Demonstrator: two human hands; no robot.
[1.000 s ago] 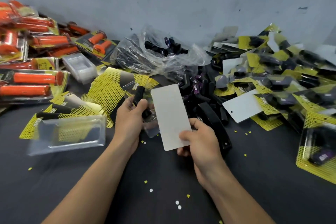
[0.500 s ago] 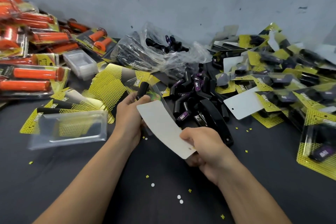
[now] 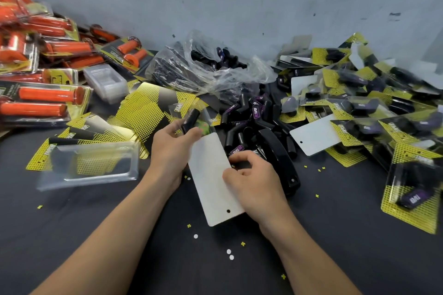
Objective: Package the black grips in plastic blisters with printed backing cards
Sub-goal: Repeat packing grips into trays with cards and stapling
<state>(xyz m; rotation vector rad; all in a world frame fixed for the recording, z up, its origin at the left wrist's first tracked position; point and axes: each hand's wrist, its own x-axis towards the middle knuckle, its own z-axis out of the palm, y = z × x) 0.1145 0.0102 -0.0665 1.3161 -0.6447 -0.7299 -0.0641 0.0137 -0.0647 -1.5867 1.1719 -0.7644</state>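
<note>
Black grip sits in the left hand, above the dark table, with the fingers curled round it. Something clear and greenish shows beside it, but I cannot tell if that is its blister. The backing card has changed the most. One second ago the right hand held it upright, apart from the left hand. Now the card is tilted down and its far end has come under the left thumb, just beside the grip, with the blank white side up and the hang hole at the end near the person. The right hand pinches the card at its right edge, thumb on top. I judge that the card is being joined with the grip, so one pack is near to closing but not yet closed. Loose grips wait just behind the hands and finished packs lie on the right, so much work remains.
</note>
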